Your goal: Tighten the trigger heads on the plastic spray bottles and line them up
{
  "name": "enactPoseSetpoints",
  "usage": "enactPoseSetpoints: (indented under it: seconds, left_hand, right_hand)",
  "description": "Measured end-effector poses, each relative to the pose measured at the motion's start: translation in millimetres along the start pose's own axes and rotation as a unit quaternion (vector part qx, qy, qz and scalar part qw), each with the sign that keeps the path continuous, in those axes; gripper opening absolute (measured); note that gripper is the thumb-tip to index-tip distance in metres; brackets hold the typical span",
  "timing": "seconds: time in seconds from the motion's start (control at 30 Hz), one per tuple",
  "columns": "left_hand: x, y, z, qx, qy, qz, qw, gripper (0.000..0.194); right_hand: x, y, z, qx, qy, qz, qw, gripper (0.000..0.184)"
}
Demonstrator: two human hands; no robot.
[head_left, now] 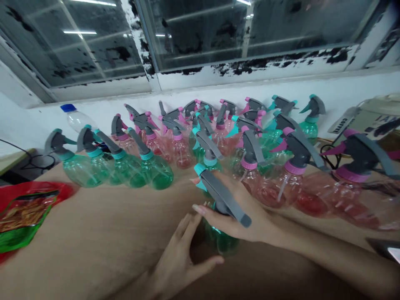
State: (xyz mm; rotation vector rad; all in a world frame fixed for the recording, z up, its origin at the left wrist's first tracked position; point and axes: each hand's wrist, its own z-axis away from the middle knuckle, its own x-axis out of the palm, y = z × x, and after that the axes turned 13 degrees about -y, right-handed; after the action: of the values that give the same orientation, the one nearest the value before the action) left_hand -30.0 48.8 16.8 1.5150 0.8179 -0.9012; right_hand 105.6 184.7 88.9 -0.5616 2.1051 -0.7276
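My right hand (246, 208) is closed around the neck of a green spray bottle (223, 241), just below its grey and turquoise trigger head. The bottle stands roughly upright over the brown surface. To its left is my left hand (178, 254), thumb and fingers spread and curved toward the bottle; its fingertips come close to my right thumb, and whether they touch the bottle I cannot tell. Behind my hands another green spray bottle (212, 163) stands in line. A group of pink spray bottles (271, 191) with grey and pink heads sits just right of my right hand.
Several green spray bottles (156, 173) form a row at the left. Behind it is a clear bottle with a blue cap (76, 118). A red and green snack packet (28, 216) lies at the left edge. A printed bag (371, 112) stands at the right, below the window (250, 33).
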Motion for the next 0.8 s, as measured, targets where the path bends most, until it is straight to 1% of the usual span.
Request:
enactPoseSetpoints:
  seconds: [0.2,0.3,0.4,0.47,0.53,0.6,0.67,0.7,0.8]
  left_hand:
    - [3.5,1,0,-0.001,0.009,0.008,1.0,0.082]
    - [4.4,-1,1,0.002,0.014,0.007,1.0,0.083]
    - [3.6,-1,1,-0.003,-0.006,0.017,1.0,0.079]
    - [1.5,-2,2,-0.01,-0.02,0.019,1.0,0.077]
    - [-3.0,-5,2,-0.003,-0.023,0.0,1.0,0.077]
    - [-10.6,-11,0,0.028,-0.027,-0.025,0.999,0.077]
    - [-20.6,-19,-3,0.068,-0.039,-0.04,0.996,0.07]
    - [-25.7,-24,-4,0.077,-0.046,-0.043,0.995,0.065]
    - [-37.0,-38,-8,0.058,-0.045,-0.064,0.995,0.052]
  right_hand:
    - [-1,-4,1,0.002,-0.017,-0.001,1.0,0.036]
    - [-1,-7,3,-0.004,-0.001,-0.001,1.0,0.033]
    - [-1,-8,6,0.004,0.016,-0.024,1.0,0.036]
    - [-1,-8,8,0.021,0.015,-0.045,0.999,0.039]
    - [0,-9,11,0.032,0.009,-0.051,0.998,0.041]
    - [2,-9,14,0.027,0.01,-0.054,0.998,0.042]
    - [4,-10,16,0.022,0.012,-0.062,0.998,0.043]
    - [4,-10,16,0.024,0.009,-0.063,0.998,0.042]
    - [3,-12,17,0.044,-0.011,-0.043,0.998,0.034]
